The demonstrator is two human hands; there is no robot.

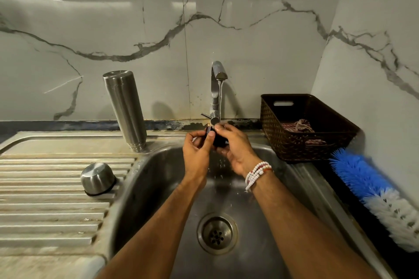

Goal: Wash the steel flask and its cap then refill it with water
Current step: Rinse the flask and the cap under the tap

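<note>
Holding small dark piece under tap w/ both hands, directly below spout, in falling water stream. Left hand pinching piece betw. thumb & curled fingers from tap's left side. Right hand curled round it from right & beneath, bead bracelet at wrist. Can't tell exact shape of piece, mostly hidden by fingers. Noted splashes just below hands, under tap. Noted steel flask left of tap, standing on narrow ringed end at sink rim, flat end up, top tilted away from tap; touched by neither hand. Noted steel cap further left of tap & nearer camera, dome up on ribbed drainboard, dark ring round lower edge, well apart from flask. Spotted round drain straight below tap on basin floor, betw. forearms. Logged brown woven basket right of tap against wall, crumpled cloth inside. Logged blue & white brush further right of tap, lying on dark counter just beside basket.
</note>
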